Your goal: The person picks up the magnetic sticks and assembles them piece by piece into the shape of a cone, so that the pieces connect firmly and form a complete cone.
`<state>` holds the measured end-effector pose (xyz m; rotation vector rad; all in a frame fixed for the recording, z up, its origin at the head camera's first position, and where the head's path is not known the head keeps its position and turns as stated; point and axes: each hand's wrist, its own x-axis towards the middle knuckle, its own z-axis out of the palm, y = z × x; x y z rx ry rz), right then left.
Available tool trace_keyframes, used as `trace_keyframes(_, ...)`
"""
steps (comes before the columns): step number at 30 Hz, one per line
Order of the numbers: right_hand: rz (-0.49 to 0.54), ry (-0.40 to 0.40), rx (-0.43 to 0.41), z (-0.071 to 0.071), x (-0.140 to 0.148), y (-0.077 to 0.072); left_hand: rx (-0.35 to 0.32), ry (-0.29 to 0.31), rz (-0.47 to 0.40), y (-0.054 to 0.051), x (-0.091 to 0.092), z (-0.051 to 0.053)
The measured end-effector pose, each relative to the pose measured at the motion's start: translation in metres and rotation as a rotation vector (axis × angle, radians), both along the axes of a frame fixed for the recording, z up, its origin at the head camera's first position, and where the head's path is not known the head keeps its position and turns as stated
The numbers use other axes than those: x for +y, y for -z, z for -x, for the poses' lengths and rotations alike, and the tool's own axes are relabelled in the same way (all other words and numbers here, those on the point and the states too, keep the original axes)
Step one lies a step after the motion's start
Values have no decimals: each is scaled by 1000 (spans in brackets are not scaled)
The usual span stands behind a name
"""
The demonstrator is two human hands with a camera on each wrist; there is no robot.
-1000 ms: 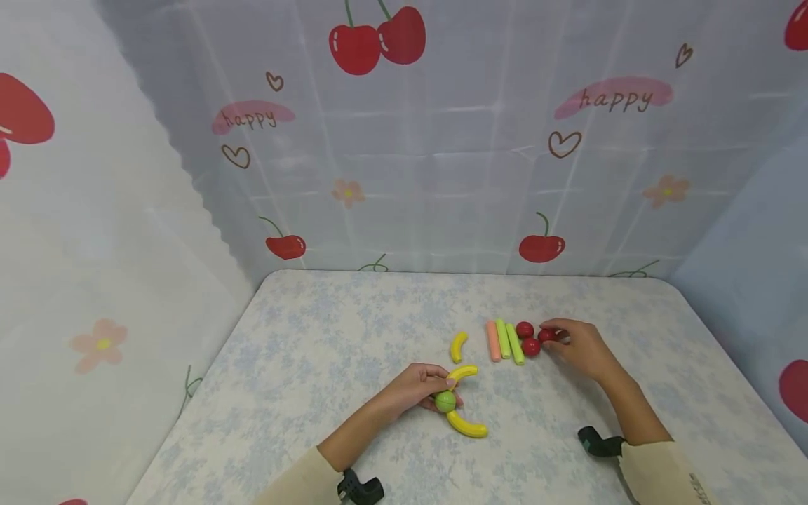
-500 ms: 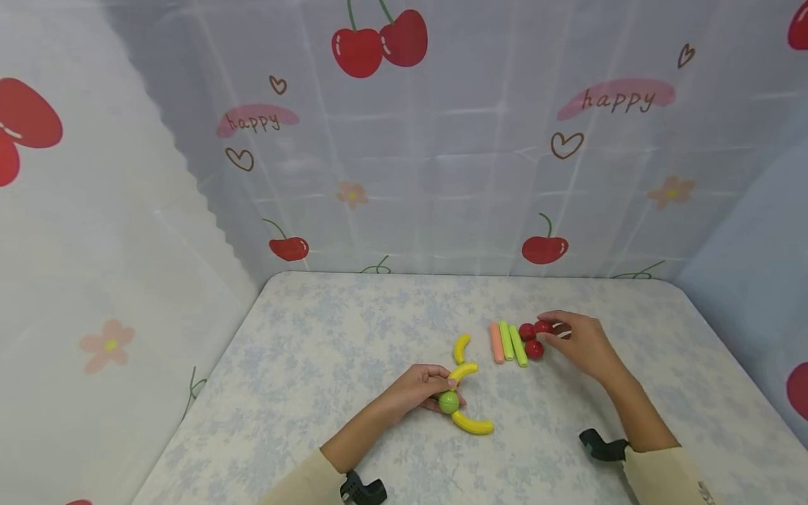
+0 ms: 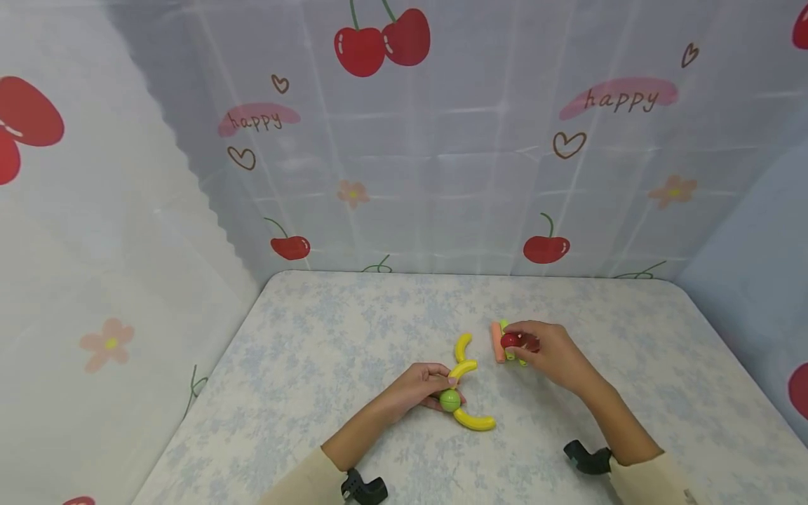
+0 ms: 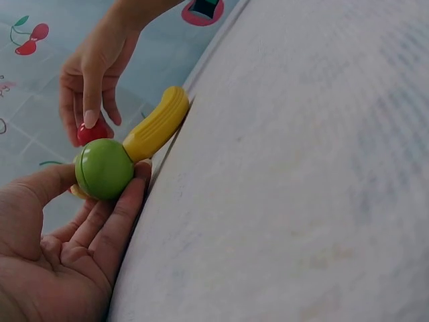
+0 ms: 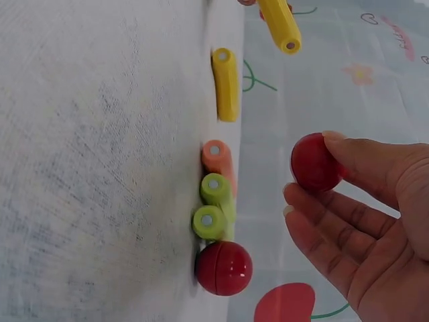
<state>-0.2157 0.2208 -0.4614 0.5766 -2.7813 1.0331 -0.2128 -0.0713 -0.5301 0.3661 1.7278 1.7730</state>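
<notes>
My left hand (image 3: 412,391) grips a joined piece: a green ball (image 3: 450,401) with one curved yellow rod (image 3: 465,369) at its far side and another curved yellow rod (image 3: 476,421) at its near side. In the left wrist view the thumb and fingers hold about the green ball (image 4: 105,169). My right hand (image 3: 558,356) pinches a red ball (image 5: 315,163) between thumb and fingers, raised off the table in the right wrist view. Below it lie an orange rod (image 5: 216,153), two light green rods (image 5: 213,189) and another red ball (image 5: 224,268).
One loose curved yellow rod (image 3: 463,346) lies beyond the left hand, left of the orange rod. Pale discs show on the rod ends. A patterned cloth covers the table (image 3: 328,330); a cherry-print curtain (image 3: 435,168) hangs behind it.
My right hand has lifted a red ball from the group and carried it left, over the light green rods. My left hand stays nearly in place with the joined piece.
</notes>
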Motion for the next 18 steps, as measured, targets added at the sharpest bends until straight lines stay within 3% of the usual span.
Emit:
trace_keyframes(12, 63, -204, -54, -2, -17, 13, -2, -15, -7, 2, 0, 1)
trace_keyframes(18, 79, -248, -43, -2, -22, 18, -2, -11, -14, 2, 0, 1)
